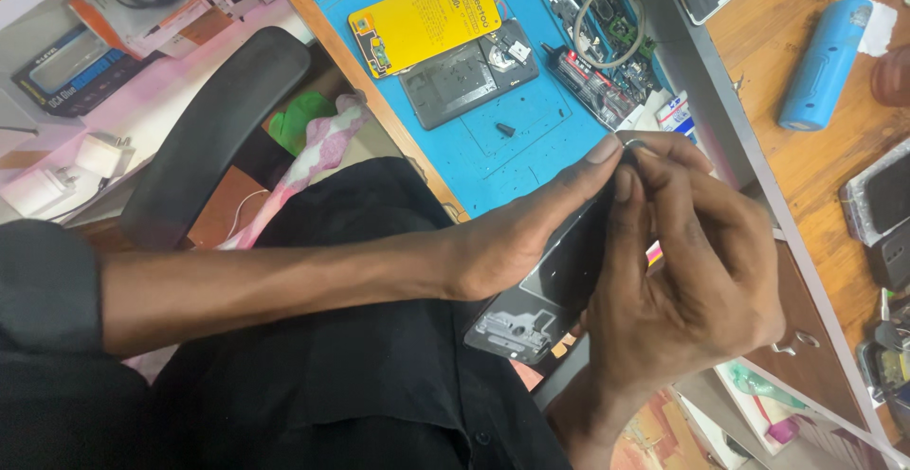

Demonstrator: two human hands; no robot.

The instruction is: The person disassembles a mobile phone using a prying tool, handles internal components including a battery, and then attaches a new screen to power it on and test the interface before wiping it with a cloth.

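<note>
Our fingers (633,207) pinch the upper edge of a dark opened phone (555,285) at frame centre: our left hand (531,228) cups its left side, our right hand (697,290) grasps its right, below the blue mat (493,148).

The scene is brightly and evenly lit, apparently from overhead — colours on the blue mat (531,138) and the wooden table (815,162) come out saturated. The pale surface at upper left (142,110) is washed out towards white. Shadows are soft; the dark clothing (351,366) at the bottom loses nearly all detail. A faint sheen lies on the opened phone's dark back (559,271). Focus is fair in the middle, softer at the corners — the view is tilted and edges lean slightly.
</note>
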